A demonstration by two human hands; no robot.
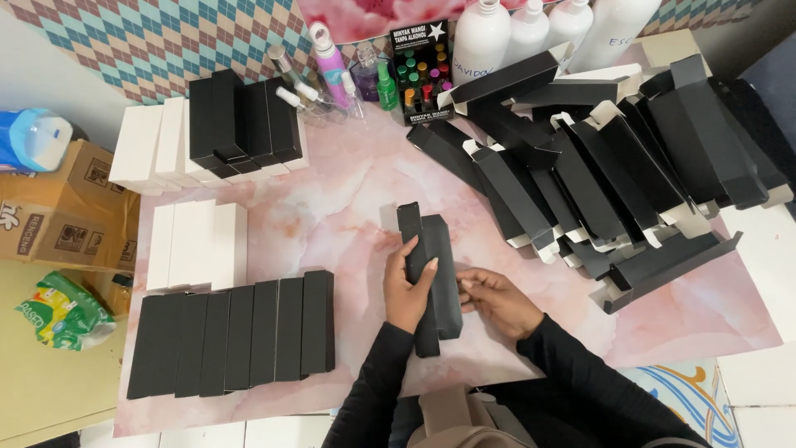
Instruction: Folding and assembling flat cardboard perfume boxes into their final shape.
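A long black carton box [433, 249] stands on end over the pink marble-patterned table [348, 191], its top flap open. My left hand [409, 286] wraps around its left side. My right hand [497, 300] presses against its lower right side. Both arms wear black sleeves. A row of several closed black boxes [236, 332] lies flat at the front left, with white boxes [197, 245] just behind them.
A heap of unfolded black cartons [605, 166] fills the right side. More black and white boxes [207, 133] are stacked at the back left. Small spray bottles [332, 70], a display of tiny vials [421, 70] and white bottles [531, 33] line the back. Cardboard boxes [66, 216] sit left.
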